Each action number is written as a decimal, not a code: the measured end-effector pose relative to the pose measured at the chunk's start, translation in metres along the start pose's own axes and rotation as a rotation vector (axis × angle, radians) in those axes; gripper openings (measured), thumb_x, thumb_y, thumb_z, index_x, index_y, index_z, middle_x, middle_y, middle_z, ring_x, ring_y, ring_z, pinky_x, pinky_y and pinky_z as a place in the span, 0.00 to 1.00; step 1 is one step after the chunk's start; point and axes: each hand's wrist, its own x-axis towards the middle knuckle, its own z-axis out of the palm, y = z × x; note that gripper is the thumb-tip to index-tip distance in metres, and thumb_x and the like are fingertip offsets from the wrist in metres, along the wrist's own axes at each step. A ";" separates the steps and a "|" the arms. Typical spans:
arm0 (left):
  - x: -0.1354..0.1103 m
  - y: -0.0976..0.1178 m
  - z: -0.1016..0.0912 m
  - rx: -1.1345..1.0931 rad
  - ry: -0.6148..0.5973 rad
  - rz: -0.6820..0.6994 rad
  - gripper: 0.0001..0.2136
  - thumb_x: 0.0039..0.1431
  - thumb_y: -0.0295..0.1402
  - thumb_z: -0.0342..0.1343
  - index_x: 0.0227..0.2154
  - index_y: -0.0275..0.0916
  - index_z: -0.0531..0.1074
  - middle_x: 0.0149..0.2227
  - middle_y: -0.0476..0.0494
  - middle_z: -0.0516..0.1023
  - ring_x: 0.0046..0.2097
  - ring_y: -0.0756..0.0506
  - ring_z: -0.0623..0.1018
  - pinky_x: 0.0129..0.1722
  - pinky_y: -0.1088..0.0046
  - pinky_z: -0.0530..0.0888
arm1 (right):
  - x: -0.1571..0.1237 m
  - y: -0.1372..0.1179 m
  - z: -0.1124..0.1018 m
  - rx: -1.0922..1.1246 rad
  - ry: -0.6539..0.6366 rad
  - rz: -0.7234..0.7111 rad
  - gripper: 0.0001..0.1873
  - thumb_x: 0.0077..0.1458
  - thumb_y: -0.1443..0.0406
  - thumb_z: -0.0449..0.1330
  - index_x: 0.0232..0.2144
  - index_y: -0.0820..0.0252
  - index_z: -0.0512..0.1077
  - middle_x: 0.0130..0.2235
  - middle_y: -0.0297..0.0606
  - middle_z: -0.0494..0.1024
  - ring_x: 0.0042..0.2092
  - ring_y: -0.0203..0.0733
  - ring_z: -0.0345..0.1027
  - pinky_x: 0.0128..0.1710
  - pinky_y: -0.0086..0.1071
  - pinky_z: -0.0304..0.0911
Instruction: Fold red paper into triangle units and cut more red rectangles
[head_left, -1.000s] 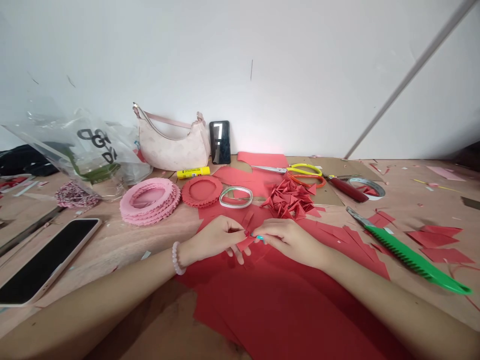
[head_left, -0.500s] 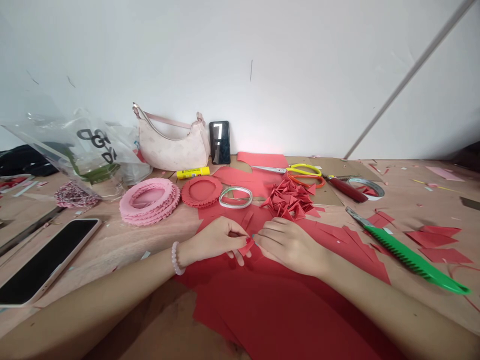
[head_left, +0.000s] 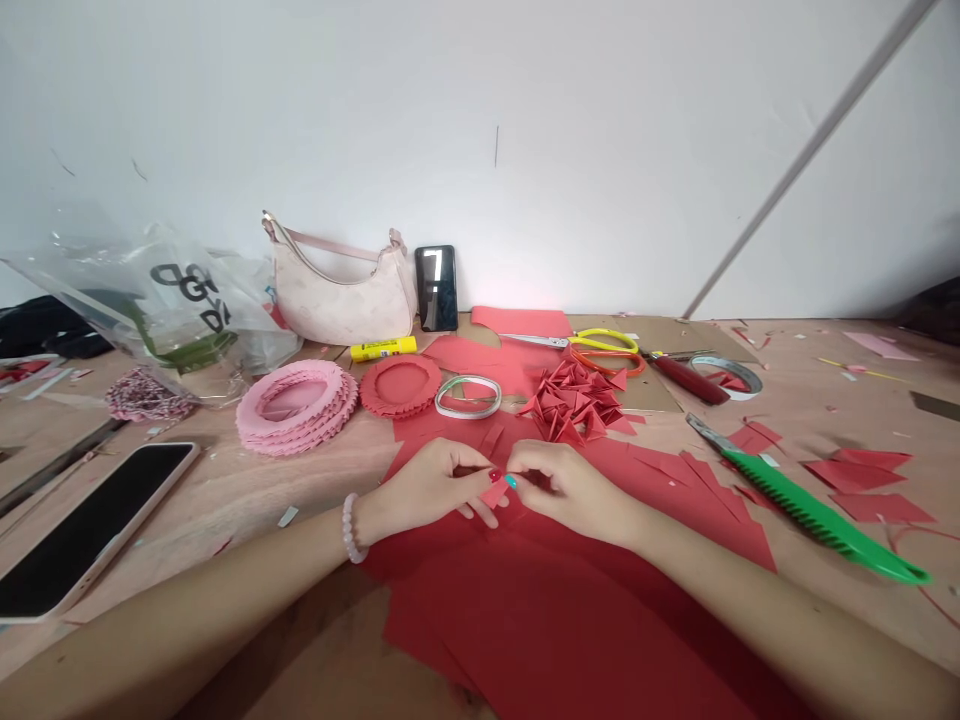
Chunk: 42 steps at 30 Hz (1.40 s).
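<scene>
My left hand [head_left: 431, 488] and my right hand [head_left: 566, 490] meet above a large sheet of red paper [head_left: 570, 620]. Between their fingertips is a small folded piece of red paper [head_left: 495, 492], partly hidden by the fingers. Both hands pinch it. A pale pink bead bracelet [head_left: 349, 527] circles my left wrist. The nearest loose thing beyond my hands is a heap of folded red paper triangles [head_left: 574, 402].
Behind stand stacked pink paper rings [head_left: 296, 407], a red paper ring [head_left: 400, 386], rubber bands [head_left: 466, 397], a glue stick [head_left: 382, 348] and yellow-handled scissors [head_left: 604, 340]. A phone [head_left: 94, 528] lies left; a green-handled cutter [head_left: 817, 520] lies right.
My right hand has moved from a flatter pose beside the paper piece to pinching it with its fingertips. The view has shifted slightly.
</scene>
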 end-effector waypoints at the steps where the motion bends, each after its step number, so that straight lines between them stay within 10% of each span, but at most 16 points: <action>1: 0.001 0.001 -0.001 -0.033 -0.003 -0.025 0.12 0.55 0.38 0.48 0.29 0.32 0.70 0.32 0.42 0.75 0.31 0.45 0.79 0.29 0.75 0.73 | 0.000 0.001 0.000 -0.002 0.013 -0.003 0.09 0.47 0.75 0.49 0.20 0.59 0.59 0.23 0.28 0.61 0.24 0.31 0.54 0.23 0.24 0.51; 24: 0.001 -0.003 0.002 -0.078 0.071 -0.074 0.11 0.54 0.37 0.51 0.33 0.35 0.73 0.36 0.41 0.77 0.35 0.45 0.78 0.32 0.75 0.73 | 0.000 -0.009 0.013 -0.033 0.410 0.096 0.05 0.49 0.71 0.53 0.24 0.59 0.66 0.25 0.32 0.71 0.26 0.34 0.63 0.23 0.25 0.58; 32: 0.000 -0.006 0.009 -0.095 0.175 -0.028 0.08 0.52 0.33 0.53 0.26 0.33 0.72 0.28 0.43 0.77 0.34 0.45 0.78 0.34 0.74 0.73 | -0.004 -0.015 0.021 -0.157 0.486 -0.125 0.06 0.51 0.71 0.53 0.24 0.59 0.67 0.25 0.35 0.69 0.27 0.36 0.63 0.26 0.28 0.61; 42: 0.001 -0.008 -0.007 -0.537 -0.075 -0.055 0.12 0.50 0.32 0.59 0.38 0.36 0.73 0.44 0.39 0.74 0.44 0.42 0.75 0.44 0.67 0.71 | -0.003 -0.008 0.015 -0.223 0.464 -0.261 0.09 0.54 0.71 0.53 0.33 0.58 0.73 0.33 0.40 0.70 0.35 0.40 0.64 0.32 0.34 0.64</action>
